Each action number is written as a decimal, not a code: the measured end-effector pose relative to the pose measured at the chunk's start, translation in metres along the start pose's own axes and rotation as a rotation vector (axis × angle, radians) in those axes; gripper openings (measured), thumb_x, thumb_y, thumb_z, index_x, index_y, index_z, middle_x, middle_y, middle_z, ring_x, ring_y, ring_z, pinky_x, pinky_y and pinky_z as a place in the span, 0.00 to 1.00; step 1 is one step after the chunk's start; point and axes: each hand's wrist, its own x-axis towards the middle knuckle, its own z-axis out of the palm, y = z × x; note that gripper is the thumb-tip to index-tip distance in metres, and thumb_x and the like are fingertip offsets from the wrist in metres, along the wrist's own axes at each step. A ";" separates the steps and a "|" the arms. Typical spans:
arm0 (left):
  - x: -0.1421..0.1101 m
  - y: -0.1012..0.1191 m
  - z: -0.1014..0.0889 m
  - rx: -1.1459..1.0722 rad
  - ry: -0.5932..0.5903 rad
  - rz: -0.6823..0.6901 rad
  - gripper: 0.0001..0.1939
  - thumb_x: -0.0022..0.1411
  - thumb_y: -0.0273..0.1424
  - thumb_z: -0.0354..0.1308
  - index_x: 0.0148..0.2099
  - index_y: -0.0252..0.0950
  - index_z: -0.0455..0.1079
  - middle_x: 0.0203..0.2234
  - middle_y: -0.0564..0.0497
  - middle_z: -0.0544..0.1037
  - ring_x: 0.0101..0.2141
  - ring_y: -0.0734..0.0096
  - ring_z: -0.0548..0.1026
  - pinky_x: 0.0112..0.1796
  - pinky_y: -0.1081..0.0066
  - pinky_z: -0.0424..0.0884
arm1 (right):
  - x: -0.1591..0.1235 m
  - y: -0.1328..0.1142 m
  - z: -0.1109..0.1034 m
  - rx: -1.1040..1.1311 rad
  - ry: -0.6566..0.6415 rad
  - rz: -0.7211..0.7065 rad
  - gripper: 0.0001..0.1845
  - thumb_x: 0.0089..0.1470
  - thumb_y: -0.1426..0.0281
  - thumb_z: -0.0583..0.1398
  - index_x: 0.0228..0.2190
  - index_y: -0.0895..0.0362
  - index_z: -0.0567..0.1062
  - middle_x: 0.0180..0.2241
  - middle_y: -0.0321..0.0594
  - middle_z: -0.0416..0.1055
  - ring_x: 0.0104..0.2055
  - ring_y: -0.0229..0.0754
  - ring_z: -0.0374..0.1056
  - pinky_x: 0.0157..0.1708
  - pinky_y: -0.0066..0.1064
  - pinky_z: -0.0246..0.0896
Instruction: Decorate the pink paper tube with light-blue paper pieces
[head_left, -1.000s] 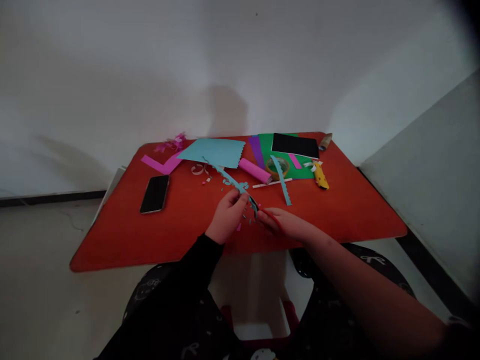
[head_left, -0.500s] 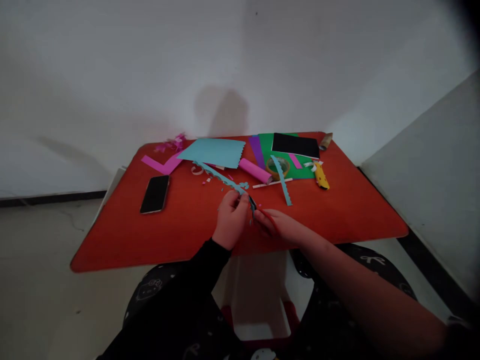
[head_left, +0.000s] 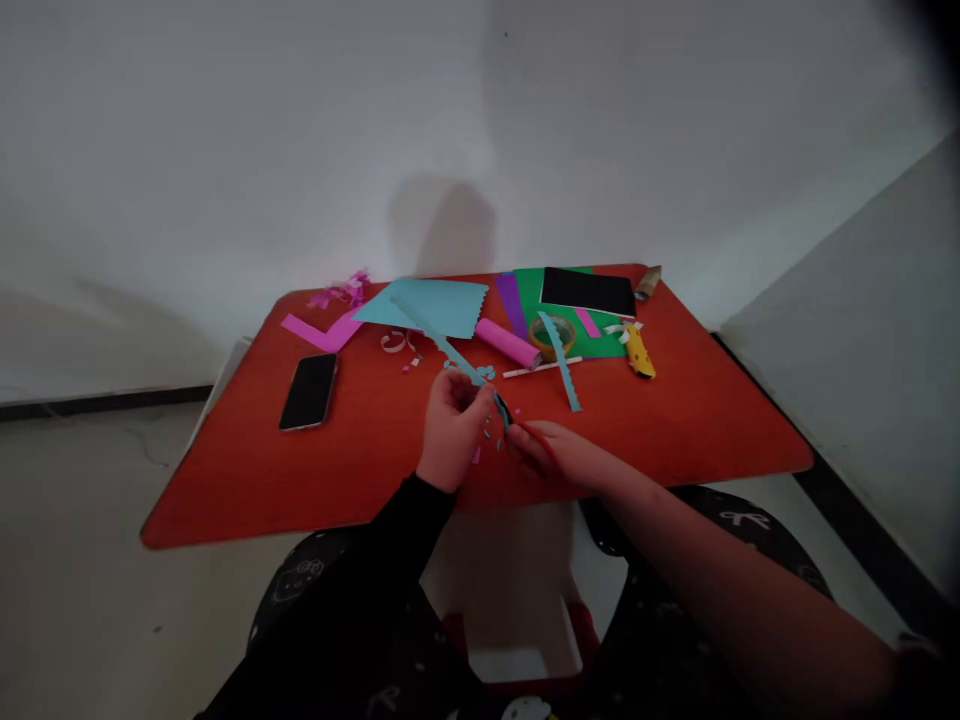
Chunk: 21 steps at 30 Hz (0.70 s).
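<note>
1. My left hand, black sleeve at the wrist, closes narrow on a light-blue paper strip, pinching it near its lower end.
2. My right hand curls around red-handled scissors, their dark blades at the strip just beside my left hand; I cannot tell how far the blades stand open.
3. The strip rises at a slant from my hands across the red table, its far end passing over a light-blue sheet with a zigzag edge.
4. Small blue and pink paper scraps lie scattered beneath my hands.
5. Farther off, a pink paper roll lies near a scalloped blue strip, which crosses a green sheet beside a tape roll.
6. A black sheet lies on the green sheet; a yellow utility knife rests to its right.
7. To my left lie a smartphone and a magenta paper strip.
</note>
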 end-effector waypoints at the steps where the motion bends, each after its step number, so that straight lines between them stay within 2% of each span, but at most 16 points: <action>1: 0.001 0.001 0.000 -0.025 0.006 -0.020 0.17 0.52 0.35 0.69 0.38 0.39 0.64 0.25 0.59 0.68 0.25 0.77 0.66 0.31 0.74 0.63 | 0.000 0.000 0.000 -0.009 0.004 0.005 0.32 0.54 0.37 0.57 0.23 0.52 0.63 0.20 0.32 0.59 0.23 0.37 0.55 0.25 0.32 0.49; 3: 0.001 0.003 0.000 -0.029 -0.010 -0.059 0.17 0.52 0.35 0.69 0.40 0.38 0.67 0.27 0.58 0.70 0.26 0.77 0.66 0.31 0.73 0.63 | 0.001 0.002 -0.002 -0.027 0.018 0.006 0.31 0.55 0.37 0.56 0.24 0.52 0.63 0.20 0.32 0.60 0.23 0.37 0.55 0.25 0.31 0.49; 6: 0.001 0.006 -0.002 0.020 -0.027 -0.087 0.13 0.54 0.37 0.68 0.34 0.37 0.69 0.27 0.55 0.72 0.26 0.76 0.66 0.32 0.72 0.64 | 0.004 0.008 -0.004 -0.044 0.031 -0.021 0.31 0.56 0.38 0.56 0.24 0.52 0.62 0.22 0.31 0.59 0.24 0.36 0.55 0.25 0.31 0.49; 13: -0.004 0.003 -0.002 0.023 0.001 -0.131 0.16 0.55 0.39 0.68 0.31 0.37 0.65 0.24 0.57 0.68 0.26 0.77 0.64 0.30 0.73 0.63 | 0.008 0.011 -0.009 -0.200 0.077 -0.092 0.31 0.58 0.39 0.55 0.26 0.54 0.65 0.24 0.32 0.60 0.28 0.38 0.56 0.28 0.31 0.50; 17: -0.008 -0.001 0.001 -0.021 0.013 -0.219 0.19 0.55 0.40 0.69 0.30 0.38 0.60 0.22 0.60 0.64 0.22 0.80 0.61 0.26 0.74 0.60 | 0.006 0.008 -0.008 -0.195 0.076 -0.091 0.31 0.58 0.39 0.55 0.26 0.54 0.65 0.24 0.32 0.59 0.28 0.37 0.55 0.29 0.31 0.50; 21: -0.009 -0.003 0.001 -0.038 -0.008 -0.248 0.20 0.54 0.41 0.70 0.30 0.38 0.61 0.23 0.59 0.66 0.22 0.80 0.62 0.25 0.74 0.59 | 0.004 0.005 -0.008 -0.175 0.076 -0.091 0.31 0.57 0.39 0.56 0.26 0.54 0.65 0.24 0.31 0.58 0.28 0.37 0.54 0.29 0.31 0.50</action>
